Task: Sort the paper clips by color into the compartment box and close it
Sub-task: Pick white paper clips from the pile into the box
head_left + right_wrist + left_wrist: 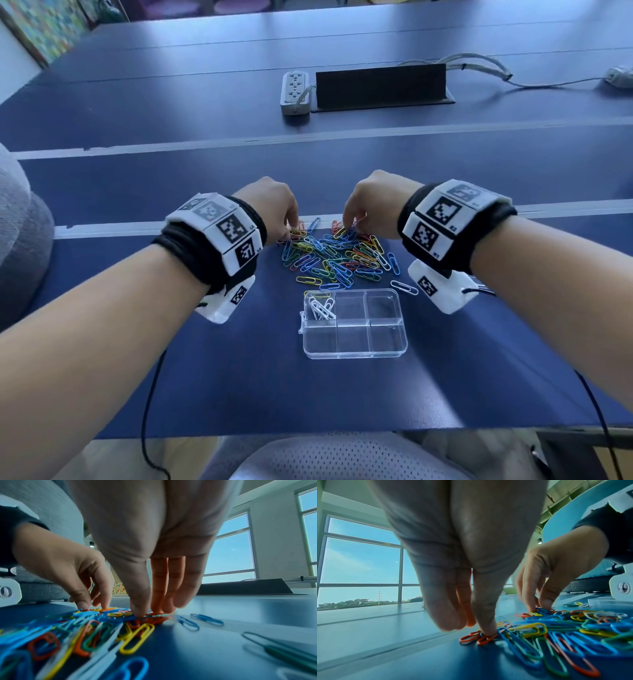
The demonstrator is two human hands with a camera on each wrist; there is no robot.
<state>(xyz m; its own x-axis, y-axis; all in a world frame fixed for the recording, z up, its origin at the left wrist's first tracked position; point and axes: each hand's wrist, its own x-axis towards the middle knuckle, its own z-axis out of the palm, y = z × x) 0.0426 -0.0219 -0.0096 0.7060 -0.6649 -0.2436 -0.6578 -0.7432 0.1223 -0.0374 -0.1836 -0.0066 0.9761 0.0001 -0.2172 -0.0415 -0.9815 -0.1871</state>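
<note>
A heap of mixed-colour paper clips (335,255) lies on the blue table, just beyond the clear compartment box (352,354). The box is open, and white clips (322,308) fill its far-left cell. My left hand (289,233) reaches down at the heap's far-left edge. In the left wrist view its thumb (488,630) presses a red clip (481,639), with the fingers bunched just behind. My right hand (352,226) is at the far-right edge of the heap. There my right hand (149,612) pinches a small bunch of red clips (154,618) between thumb and fingertips.
A white clip (404,287) lies loose beside the box's far-right corner, and single blue clips (207,619) and a green one (274,646) lie right of the heap. Further back are a power strip (295,92), a black cable flap (382,85) and cables. A grey chair (20,233) is on the left.
</note>
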